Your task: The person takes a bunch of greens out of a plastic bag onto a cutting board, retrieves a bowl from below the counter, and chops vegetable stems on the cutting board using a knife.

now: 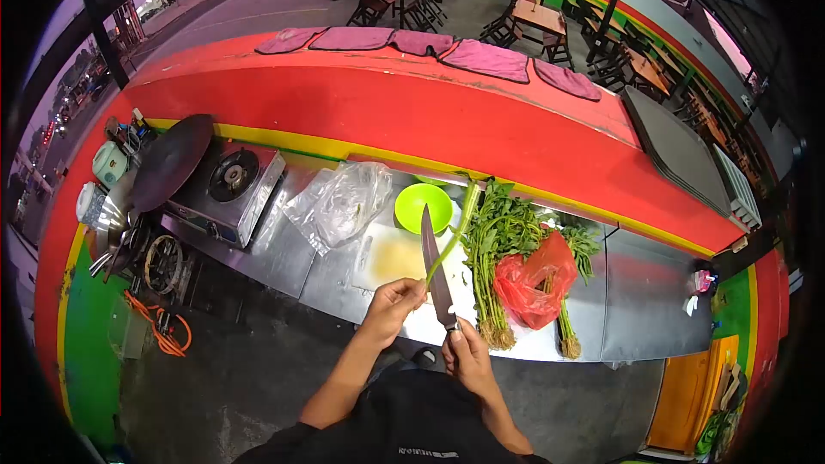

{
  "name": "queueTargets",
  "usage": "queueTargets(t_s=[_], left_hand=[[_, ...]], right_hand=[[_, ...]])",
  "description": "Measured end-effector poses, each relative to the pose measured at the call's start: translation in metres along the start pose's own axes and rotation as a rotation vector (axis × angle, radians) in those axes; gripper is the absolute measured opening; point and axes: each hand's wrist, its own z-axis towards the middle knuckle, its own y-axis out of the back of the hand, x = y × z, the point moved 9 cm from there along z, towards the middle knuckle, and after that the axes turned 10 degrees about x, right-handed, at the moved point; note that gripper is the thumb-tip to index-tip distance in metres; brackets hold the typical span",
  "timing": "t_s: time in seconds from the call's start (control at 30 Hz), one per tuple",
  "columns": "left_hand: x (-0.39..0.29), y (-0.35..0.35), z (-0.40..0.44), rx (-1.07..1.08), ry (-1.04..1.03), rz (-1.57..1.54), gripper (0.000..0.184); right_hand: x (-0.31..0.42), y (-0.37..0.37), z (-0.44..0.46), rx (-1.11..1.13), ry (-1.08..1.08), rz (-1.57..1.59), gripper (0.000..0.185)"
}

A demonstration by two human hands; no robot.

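In the head view, my left hand (396, 304) is closed around the lower end of a long green vegetable stalk (451, 245), which slants up to the right. My right hand (468, 352) grips the handle of a large kitchen knife (437, 279), its blade pointing away from me and crossing close to the stalk. Behind the blade sits a lime-green bowl (412, 209). A white cutting board (365, 266) with a yellowish worn middle lies left of the knife. Bunches of leafy greens with roots (487, 283) lie to the right, partly beneath a red plastic bag (539, 283).
A clear plastic bag (342, 202) lies on the steel counter (632, 292). On the left are a gas stove (232, 185) and a large dark wok (176, 159). A red wall (378, 103) with pink cloths (485, 58) on its ledge rises behind.
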Motion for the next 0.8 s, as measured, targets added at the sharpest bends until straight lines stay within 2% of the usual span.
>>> queueTargets(t_s=[0.1, 0.4, 0.47, 0.5, 0.8], left_hand=[[0.000, -0.004, -0.002, -0.002, -0.014, 0.016, 0.012], [-0.012, -0.005, 0.003, -0.010, -0.058, 0.063, 0.010], [-0.016, -0.006, 0.007, -0.002, -0.079, -0.069, 0.009], [-0.016, -0.004, 0.009, -0.051, -0.082, -0.107, 0.015], [-0.023, -0.012, 0.013, -0.005, -0.036, -0.079, 0.017]], right_hand=[[0.002, 0.000, 0.001, 0.012, 0.015, 0.014, 0.044], [0.005, -0.003, 0.001, 0.044, -0.008, -0.001, 0.044], [0.003, -0.004, 0.000, 0.057, 0.017, -0.037, 0.045], [0.003, -0.005, -0.001, 0.055, 0.018, -0.036, 0.045], [-0.003, 0.000, -0.003, 0.027, 0.020, -0.059, 0.045]])
